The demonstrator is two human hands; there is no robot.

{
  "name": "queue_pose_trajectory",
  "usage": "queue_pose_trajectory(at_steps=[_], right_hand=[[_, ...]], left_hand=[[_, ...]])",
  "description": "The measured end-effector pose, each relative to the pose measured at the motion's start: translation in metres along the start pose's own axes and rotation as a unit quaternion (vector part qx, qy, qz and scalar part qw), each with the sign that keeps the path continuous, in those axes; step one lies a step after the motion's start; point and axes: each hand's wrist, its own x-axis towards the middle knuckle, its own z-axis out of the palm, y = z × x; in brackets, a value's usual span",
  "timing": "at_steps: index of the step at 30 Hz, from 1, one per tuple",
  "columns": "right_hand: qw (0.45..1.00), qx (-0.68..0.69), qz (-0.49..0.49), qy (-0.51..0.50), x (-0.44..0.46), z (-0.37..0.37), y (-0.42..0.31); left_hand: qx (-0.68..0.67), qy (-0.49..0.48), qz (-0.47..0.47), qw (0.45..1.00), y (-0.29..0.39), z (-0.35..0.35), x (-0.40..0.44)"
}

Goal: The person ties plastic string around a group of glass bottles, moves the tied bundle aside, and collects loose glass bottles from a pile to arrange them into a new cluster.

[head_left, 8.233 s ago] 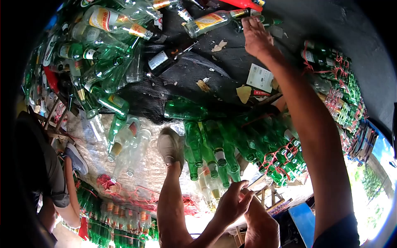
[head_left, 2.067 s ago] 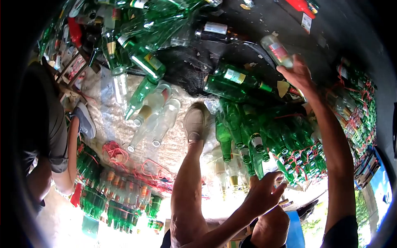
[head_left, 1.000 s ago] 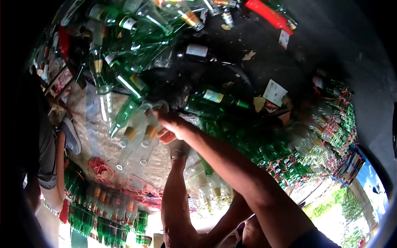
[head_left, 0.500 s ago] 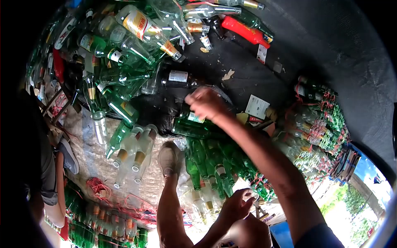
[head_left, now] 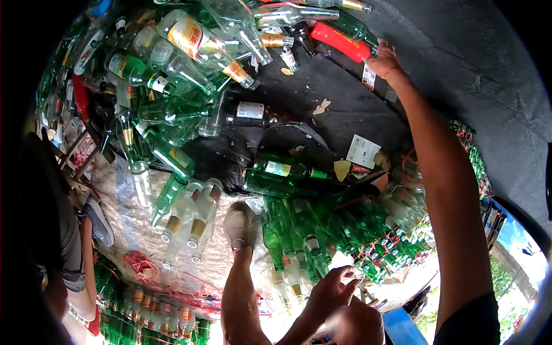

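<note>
My right hand (head_left: 386, 62) is stretched out to the far right of the pile, its fingers around the neck end of a red bottle (head_left: 340, 42). A green bottle (head_left: 355, 27) lies right against the red one, its neck end close to my fingers. Down by my knee, my left hand (head_left: 332, 292) is empty, with fingers loosely bent and the thumb apart. Two green bottles, one with a label (head_left: 278, 168) and another below it (head_left: 267, 183), lie sideways above a stack of green bottles (head_left: 279, 224). A dark brown bottle (head_left: 250, 110) lies on the black sheet.
A heap of mixed glass bottles (head_left: 172, 109) fills the upper left. Several clear bottles (head_left: 201, 213) lie near my shoe (head_left: 238, 224). Bundles tied with red string (head_left: 382, 253) stand at right. Another person's leg and shoe (head_left: 99, 223) are at left. Paper scraps lie on the black sheet (head_left: 333, 80).
My right hand has moved from above the labelled green bottle, up and right to the red bottle. My left hand has stayed by the knee. The view has shifted slightly.
</note>
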Motion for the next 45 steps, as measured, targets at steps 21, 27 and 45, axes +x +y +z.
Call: queue_pose_trajectory(at_steps=[21,27,45], right_hand=[[0.997,-0.078,-0.004,-0.007,0.022,0.008,-0.013],[0.999,0.007,-0.002,0.051,0.01,0.031,-0.007],[0.983,0.179,0.006,0.036,-0.056,0.11,-0.065]], left_hand=[[0.017,0.028,0.057,0.998,-0.009,0.007,-0.007],[0.02,0.02,0.038,0.999,-0.006,0.003,-0.009],[0.027,0.064,0.095,0.993,-0.016,0.006,-0.013]])
